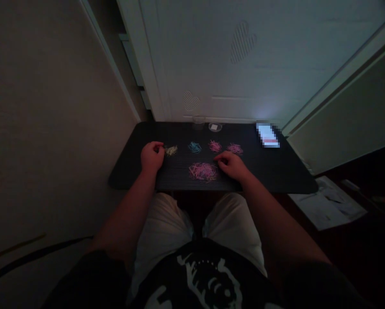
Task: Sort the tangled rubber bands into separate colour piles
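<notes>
While hands (151, 157) (232, 165) sit beside colorful piles (203, 171), the phone screen's (267, 134) blurred.

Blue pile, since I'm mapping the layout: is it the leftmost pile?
No. The pale yellow pile lies further left, beside the left hand.

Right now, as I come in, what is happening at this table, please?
A person sits at a dark table. The left hand is beside a pale pile of thin pieces; the right hand is beside the larger mixed pile. A blue pile and two pink piles lie beyond it. It is too dim to tell whether either hand holds a piece.
</notes>
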Tool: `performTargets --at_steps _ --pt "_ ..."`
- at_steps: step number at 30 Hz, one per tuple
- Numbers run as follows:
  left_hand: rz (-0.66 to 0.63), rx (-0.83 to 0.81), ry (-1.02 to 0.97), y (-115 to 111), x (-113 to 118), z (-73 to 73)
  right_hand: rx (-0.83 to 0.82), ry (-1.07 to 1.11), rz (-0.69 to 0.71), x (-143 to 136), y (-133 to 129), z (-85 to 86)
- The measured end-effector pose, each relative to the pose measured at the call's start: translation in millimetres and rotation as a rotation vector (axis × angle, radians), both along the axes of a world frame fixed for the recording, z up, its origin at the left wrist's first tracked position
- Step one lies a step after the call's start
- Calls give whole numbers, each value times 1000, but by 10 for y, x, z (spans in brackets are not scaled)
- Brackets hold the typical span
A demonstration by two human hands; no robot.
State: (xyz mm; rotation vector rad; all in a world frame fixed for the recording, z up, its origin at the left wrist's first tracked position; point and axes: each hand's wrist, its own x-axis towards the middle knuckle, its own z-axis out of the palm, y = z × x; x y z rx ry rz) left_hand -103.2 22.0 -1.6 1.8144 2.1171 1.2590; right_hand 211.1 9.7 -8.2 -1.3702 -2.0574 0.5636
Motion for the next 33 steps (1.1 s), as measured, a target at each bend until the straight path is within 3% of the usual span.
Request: performTargets --at_steps 8,13,17,22,27,33 --pt "-199 154 43 -83 169 93 97 -39 37 -68 -20 22" --pt "-456 116 -34 -103 611 193 56 -5 10 -69 -29 16" --pt "-615 27 -109 -61 947 143 -8 48 20 -53 -51 45" --pt "-660 -11 -102 -55 1050 30 -38 155 20 -100 -54 109" --pt "-745 -33 -114 -81 1018 32 -23 199 75 -305 39 146" --pt "-672 -45 -133 -72 1031 34 28 242 7 -438 65 105"
